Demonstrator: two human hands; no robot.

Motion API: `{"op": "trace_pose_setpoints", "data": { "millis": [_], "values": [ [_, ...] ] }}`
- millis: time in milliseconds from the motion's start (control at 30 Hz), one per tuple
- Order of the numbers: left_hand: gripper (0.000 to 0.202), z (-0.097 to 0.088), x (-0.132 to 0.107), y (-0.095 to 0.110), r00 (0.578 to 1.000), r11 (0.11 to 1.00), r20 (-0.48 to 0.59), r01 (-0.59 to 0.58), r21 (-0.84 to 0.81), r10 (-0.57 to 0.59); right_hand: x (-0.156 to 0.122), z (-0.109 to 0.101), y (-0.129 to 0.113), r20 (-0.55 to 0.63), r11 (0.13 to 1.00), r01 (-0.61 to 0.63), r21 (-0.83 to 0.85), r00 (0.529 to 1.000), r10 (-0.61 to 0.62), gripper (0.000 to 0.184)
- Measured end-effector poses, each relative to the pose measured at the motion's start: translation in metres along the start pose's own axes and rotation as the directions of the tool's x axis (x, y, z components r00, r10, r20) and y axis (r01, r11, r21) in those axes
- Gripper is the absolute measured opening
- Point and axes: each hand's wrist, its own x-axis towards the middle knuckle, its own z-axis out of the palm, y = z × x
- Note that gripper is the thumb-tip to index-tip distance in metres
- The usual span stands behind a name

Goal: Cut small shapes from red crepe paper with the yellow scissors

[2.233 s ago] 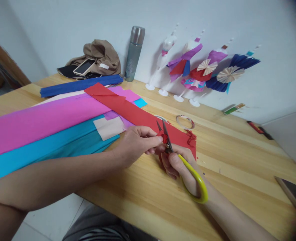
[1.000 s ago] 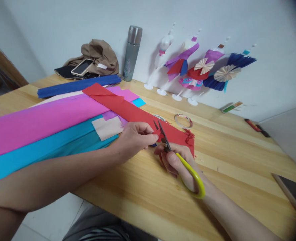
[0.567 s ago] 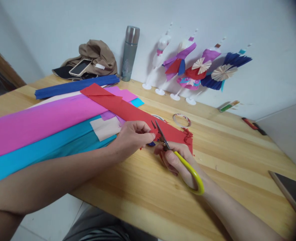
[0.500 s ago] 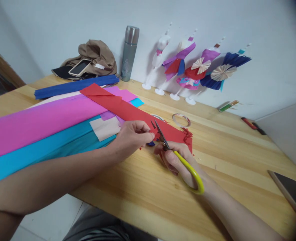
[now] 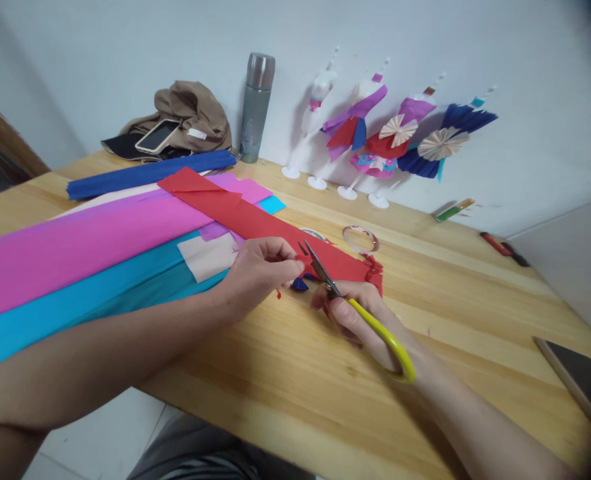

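Observation:
My left hand (image 5: 263,270) is closed in a pinch on a small red paper piece (image 5: 307,267) over the table. My right hand (image 5: 363,310) grips yellow-handled scissors (image 5: 393,343), their blades slightly apart and pointing up and away beside the pinched piece. How far the blades reach around it I cannot tell. Behind both hands lies a long red sheet of crepe paper (image 5: 260,223), with crumpled red scraps (image 5: 374,267) on its right end. A small dark blue pleated fan (image 5: 299,285) lies between the hands.
Pink (image 5: 90,237) and blue paper (image 5: 75,293) cover the table's left side. A tape roll (image 5: 360,239), a thermos (image 5: 258,110) and several dressed white figures on stands (image 5: 395,137) are further back. A dark flat device (image 5: 578,377) lies at right.
The scissors' handle has swung slightly outward to the right. My left hand has shifted a little left, and more of the blue fan shows. The red piece remains pinched.

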Motion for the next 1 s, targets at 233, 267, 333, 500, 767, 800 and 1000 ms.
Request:
{"op": "trace_pose_setpoints", "data": {
  "millis": [233, 267, 333, 500, 767, 800, 1000],
  "values": [
    [0.017, -0.0008, 0.0007, 0.0007, 1.000, 0.999, 0.005, 0.021, -0.049, -0.021, 0.0006, -0.0027, 0.0027, 0.007, 0.999, 0.005, -0.045, 1.000, -0.005, 0.058],
    [0.016, -0.0009, 0.0007, 0.0008, 1.000, 0.998, 0.004, 0.027, -0.050, -0.027, 0.0008, -0.0028, 0.0025, 0.006, 0.999, 0.014, -0.049, 1.000, -0.013, 0.058],
    [0.015, -0.0011, 0.0004, 0.0012, 0.999, 0.997, 0.008, 0.042, -0.057, -0.041, 0.0009, -0.0028, 0.0021, 0.005, 0.998, 0.024, -0.053, 1.000, -0.024, 0.056],
    [0.014, -0.0020, -0.0012, 0.0019, 0.999, 0.995, 0.030, 0.046, -0.086, -0.044, 0.0009, -0.0039, 0.0025, -0.013, 0.996, 0.005, -0.084, 1.000, -0.006, 0.053],
    [0.014, -0.0037, 0.0017, 0.0009, 0.992, 0.983, 0.102, 0.095, -0.155, -0.080, 0.0027, -0.0059, 0.0030, -0.016, 0.990, 0.004, -0.139, 1.000, -0.007, 0.058],
    [0.015, -0.0040, 0.0022, 0.0007, 0.990, 0.980, 0.114, 0.106, -0.166, -0.088, 0.0027, -0.0060, 0.0025, -0.012, 0.991, -0.004, -0.136, 1.000, 0.002, 0.059],
    [0.026, -0.0053, 0.0030, -0.0033, 0.978, 0.959, 0.181, 0.149, -0.240, -0.107, 0.0046, -0.0066, 0.0053, -0.001, 0.994, -0.002, -0.107, 1.000, 0.001, 0.055]
  ]
}}
